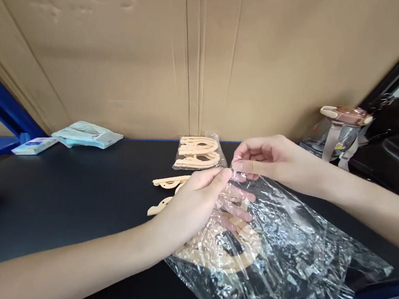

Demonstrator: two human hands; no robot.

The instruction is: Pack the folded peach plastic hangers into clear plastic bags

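Note:
My left hand (204, 192) pinches the edge of a clear plastic bag (292, 243) between thumb and forefinger, its other fingers stretched out behind the film. Right beside it, fingertips nearly meeting, my right hand (265, 160) also grips the bag's edge in a pinch. The crinkled bag spreads down and right over the table's front edge. Through the film shows a beige curved piece (245, 257), like a folded clothes hanger; whether it lies in or under the bag I cannot tell. Left of my left hand, similar beige pieces (160, 206) lie loose, partly hidden by it.
Behind my hands lies a clear packet of beige folded pieces (199, 154) on the black table (75, 194). Light-blue wipes packs (88, 134) are at the back left. A drinking bottle (345, 130) and a black bag (394, 144) stand at right. Cardboard (124, 53) walls the back.

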